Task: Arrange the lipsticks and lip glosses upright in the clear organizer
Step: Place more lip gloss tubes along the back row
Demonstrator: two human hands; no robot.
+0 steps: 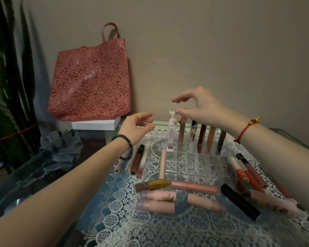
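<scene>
Head camera looks down on a glass tabletop [16, 179] under a white lace cloth [150, 227]. Toward its far edge stands the clear acrylic compartmented organizer [203, 166], six tall lip gloss tubes [202, 138] upright in its back row. The right hand [200, 107] hovers above them, fingers spread, holding nothing; thumb tip just beside the pale lilac figurine-topped tube [172, 129]. The left hand [137, 125] hangs open, empty. Loose lipsticks [193, 187] lie flat around the organizer.
</scene>
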